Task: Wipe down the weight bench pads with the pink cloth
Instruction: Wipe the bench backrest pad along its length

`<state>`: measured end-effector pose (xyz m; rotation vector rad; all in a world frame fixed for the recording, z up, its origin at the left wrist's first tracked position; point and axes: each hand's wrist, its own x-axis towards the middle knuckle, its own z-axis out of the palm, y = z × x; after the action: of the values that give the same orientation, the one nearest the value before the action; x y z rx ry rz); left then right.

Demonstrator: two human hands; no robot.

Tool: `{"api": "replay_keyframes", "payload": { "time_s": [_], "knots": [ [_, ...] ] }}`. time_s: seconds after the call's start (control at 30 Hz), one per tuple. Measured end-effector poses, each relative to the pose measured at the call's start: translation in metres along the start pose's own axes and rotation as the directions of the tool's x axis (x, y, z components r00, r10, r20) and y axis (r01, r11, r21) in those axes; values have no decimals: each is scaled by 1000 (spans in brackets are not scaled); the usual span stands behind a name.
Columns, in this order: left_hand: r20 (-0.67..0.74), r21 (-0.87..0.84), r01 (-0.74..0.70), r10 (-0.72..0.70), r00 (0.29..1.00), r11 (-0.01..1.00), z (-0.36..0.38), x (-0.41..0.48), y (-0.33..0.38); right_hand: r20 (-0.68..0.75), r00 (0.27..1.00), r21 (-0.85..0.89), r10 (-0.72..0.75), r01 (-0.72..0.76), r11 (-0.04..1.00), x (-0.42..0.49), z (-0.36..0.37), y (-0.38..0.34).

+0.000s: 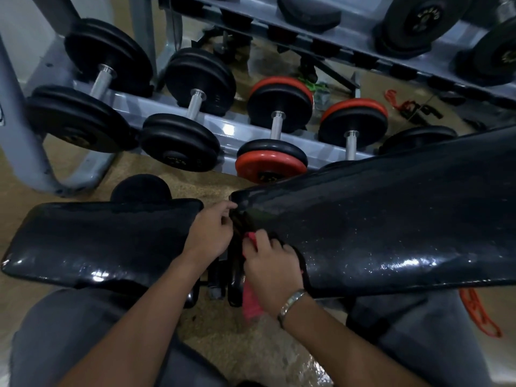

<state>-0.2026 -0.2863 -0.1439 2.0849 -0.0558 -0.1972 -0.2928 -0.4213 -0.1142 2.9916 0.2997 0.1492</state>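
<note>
In the gap between the two pads, both hands crowd together. The right hand (270, 263) grips the pink cloth (251, 301), bunched against the narrow end edge of the back pad (391, 219); the cloth's tail hangs below the wrist toward the floor (251, 356). The left hand (209, 233) sits at the end of the seat pad (97, 241), fingers curled toward the back pad's corner. We cannot tell whether it holds anything. The frame parts (216, 286) in the gap are dark and hard to make out. The back pad runs off the right edge. The dumbbell rack (231, 129) stands close behind; open floor lies near us, between the knees.
</note>
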Motion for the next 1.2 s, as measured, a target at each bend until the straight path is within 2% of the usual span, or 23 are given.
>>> {"api": "replay_keyframes", "payload": {
  "time_s": [0.07, 0.17, 0.2, 0.3, 0.37, 0.4, 0.47, 0.53, 0.57, 0.7, 0.87, 0.93, 1.0, 1.07, 1.2],
  "knots": [
    [-17, 88, -75, 77, 997, 993, 3, -4, 0, -10, 1000, 16, 16, -16, 1000, -6, 4, -5],
    [-29, 168, -127, 134, 991, 978, 7, -8, -2, 83, 989, 29, -122, 120, 992, -30, 8, -13],
    [-27, 181, -143, 150, 988, 973, 9, -8, -1, 76, 989, 34, -130, 128, 991, -31, 7, -10],
    [-12, 241, -181, 189, 982, 953, 16, -8, 2, -49, 999, 39, -4, 6, 999, -11, 4, 1],
    [2, 288, -202, 210, 978, 936, 22, -8, 1, -77, 994, 55, 76, -72, 996, -4, 3, 0],
    [12, 310, -218, 225, 974, 926, 24, -8, -1, -79, 996, 63, 52, -47, 997, -8, 7, -2],
    [37, 352, -251, 254, 966, 902, 25, -7, -7, -19, 994, 78, -109, 110, 991, -25, 11, -7],
    [53, 357, -262, 260, 964, 897, 25, -4, -12, -27, 977, 49, -213, 214, 976, -33, 9, 5],
    [57, 345, -255, 251, 966, 903, 26, -2, -12, -61, 978, 26, -200, 202, 979, -29, 5, 14],
    [74, 294, -219, 206, 976, 930, 35, 0, -7, -117, 993, 5, -5, 6, 1000, -9, -5, 28],
    [93, 282, -201, 181, 979, 938, 45, -1, -6, 1, 977, 35, -211, 211, 977, -36, -5, 24],
    [90, 286, -189, 171, 981, 939, 48, 1, -6, -45, 989, 23, -141, 142, 990, -30, -12, 33],
    [82, 300, -196, 180, 980, 933, 50, 3, -7, -106, 994, 22, 5, -3, 1000, -17, -15, 36],
    [83, 310, -202, 185, 979, 929, 51, 3, -8, -127, 991, 20, 41, -39, 999, -15, -12, 31],
    [67, 333, -201, 189, 980, 921, 51, 1, -8, -91, 975, -7, -202, 202, 979, -36, -11, 32]
  ]
}}
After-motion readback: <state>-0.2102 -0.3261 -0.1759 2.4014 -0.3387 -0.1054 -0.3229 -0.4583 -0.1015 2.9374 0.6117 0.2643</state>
